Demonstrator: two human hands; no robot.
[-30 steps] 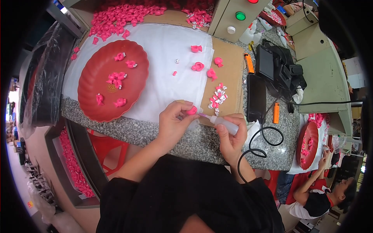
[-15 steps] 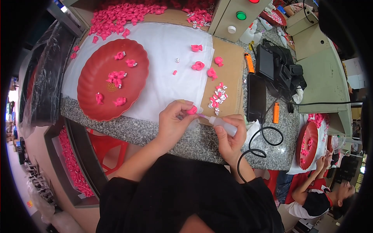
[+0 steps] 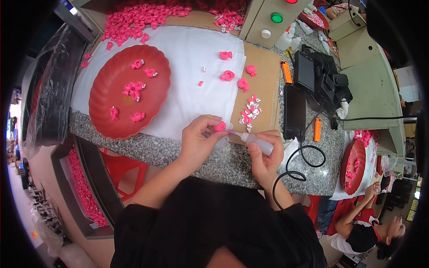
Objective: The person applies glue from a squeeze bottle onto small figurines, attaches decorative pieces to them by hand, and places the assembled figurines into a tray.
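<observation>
Between the fingertips of my left hand is a small pink plastic piece. My right hand is wrapped round a translucent squeeze bottle, its thin nozzle aimed left at the pink piece. Whether the tip touches the piece, I cannot tell. Just beyond my hands, a little heap of pink-and-white bits lies on brown cardboard. Several loose pink pieces, one of them a hollow pink piece, rest on the white cloth and the cardboard.
A red scalloped plate with several pink pieces stands at left. A large pile of pink pieces lies at the back. On the right are a black phone-like slab, orange cutters and a looping black cable. A co-worker sits far right.
Both hands keep nearly the same pose, with the nozzle and pink piece shifted only slightly. The co-worker on the right has moved their head and hands a little.
</observation>
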